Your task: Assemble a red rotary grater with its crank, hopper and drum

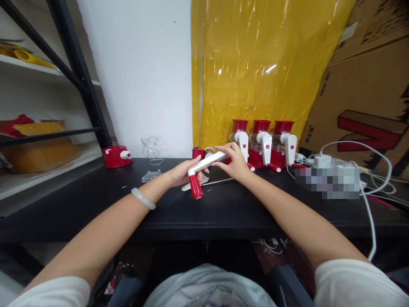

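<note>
Between my two hands, above the black desk, is a white crank handle [207, 162] with a red grip [195, 186] hanging from its near end. My left hand [182, 172] supports that end from the left, fingers curled beneath it. The far end is pinched between the thumb and fingers of my right hand [234, 162]. Under the handle lie a flat whitish piece [188, 186] and a thin metal rod [219, 182]. Just behind my hands stands a red part [197, 152], partly hidden.
Several red-and-white hand-crank graters [262, 143] line the back right. A red base [117, 157] and clear plastic parts [151, 151] sit on the left. White cables [370, 204] and a power strip occupy the right; a large cardboard box [367, 85] leans behind them.
</note>
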A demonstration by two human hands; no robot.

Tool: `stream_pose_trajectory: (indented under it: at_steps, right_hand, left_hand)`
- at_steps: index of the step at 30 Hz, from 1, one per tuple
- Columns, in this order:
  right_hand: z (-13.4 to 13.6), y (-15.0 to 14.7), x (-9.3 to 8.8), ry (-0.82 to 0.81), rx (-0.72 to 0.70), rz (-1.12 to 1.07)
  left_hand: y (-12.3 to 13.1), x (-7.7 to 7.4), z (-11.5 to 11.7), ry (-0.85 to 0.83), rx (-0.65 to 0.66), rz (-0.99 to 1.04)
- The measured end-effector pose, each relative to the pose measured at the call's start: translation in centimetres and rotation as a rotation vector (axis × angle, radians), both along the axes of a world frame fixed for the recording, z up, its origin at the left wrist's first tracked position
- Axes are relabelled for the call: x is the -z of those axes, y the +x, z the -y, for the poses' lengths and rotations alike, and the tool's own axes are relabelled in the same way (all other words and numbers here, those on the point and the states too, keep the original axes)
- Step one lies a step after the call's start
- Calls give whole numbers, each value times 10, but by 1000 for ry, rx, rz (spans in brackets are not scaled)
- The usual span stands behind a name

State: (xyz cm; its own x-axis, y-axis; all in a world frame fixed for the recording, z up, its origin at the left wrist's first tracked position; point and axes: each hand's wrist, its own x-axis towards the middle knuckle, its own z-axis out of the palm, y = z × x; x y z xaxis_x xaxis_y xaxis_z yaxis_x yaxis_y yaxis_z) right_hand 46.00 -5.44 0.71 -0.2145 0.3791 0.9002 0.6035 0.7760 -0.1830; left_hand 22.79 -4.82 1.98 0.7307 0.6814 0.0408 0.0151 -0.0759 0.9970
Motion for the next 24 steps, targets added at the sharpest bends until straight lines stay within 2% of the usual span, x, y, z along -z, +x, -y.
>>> stream_pose_trajectory:
  at_steps: [5, 11, 18, 24]
  right_hand:
    - [5, -4, 1, 40, -13, 44]
    - [12, -13, 5, 18, -67, 100]
    - [12, -10, 5, 45, -59, 164]
    - [12, -9, 4, 56, 5, 181]
  left_hand:
    - [-3, -1, -1, -198, 126, 49]
    - [-7, 4, -8, -204, 252, -8]
    - [-5, 3, -7, -105, 206, -51]
    - [-1, -1, -3, -25, 86, -30]
